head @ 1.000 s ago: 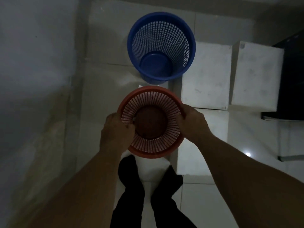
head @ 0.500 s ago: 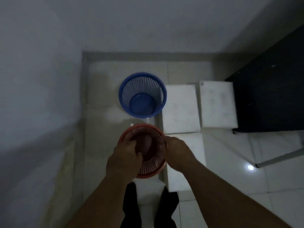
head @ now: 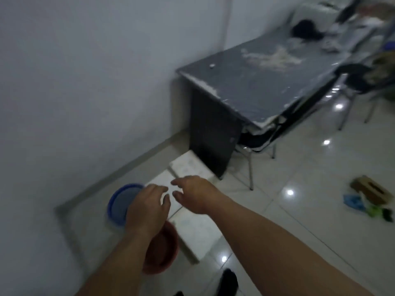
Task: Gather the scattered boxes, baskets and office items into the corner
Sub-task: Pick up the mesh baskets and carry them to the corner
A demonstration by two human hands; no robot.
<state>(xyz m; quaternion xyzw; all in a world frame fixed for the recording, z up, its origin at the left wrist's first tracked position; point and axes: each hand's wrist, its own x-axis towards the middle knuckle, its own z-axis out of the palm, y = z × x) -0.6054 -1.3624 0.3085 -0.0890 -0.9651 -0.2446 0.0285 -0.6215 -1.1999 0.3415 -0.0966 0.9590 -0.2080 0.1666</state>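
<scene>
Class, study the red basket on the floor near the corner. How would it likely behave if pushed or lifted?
The red basket looks like thin plastic with nothing showing inside, so it is probably light and fairly stiff. Standing on glossy tile, it would likely slide easily when pushed. Its round body could roll if tipped over.

Both hands, left (head: 147, 207) and right (head: 193, 195), hover empty, fingers relaxed.

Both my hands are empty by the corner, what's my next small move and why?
Probably turn right and step toward the brown box and the blue and green items loose on the floor. The left hand and right hand are open and hold nothing, and the red basket sits beside the blue basket and white boxes in the corner, so that looks done.
</scene>
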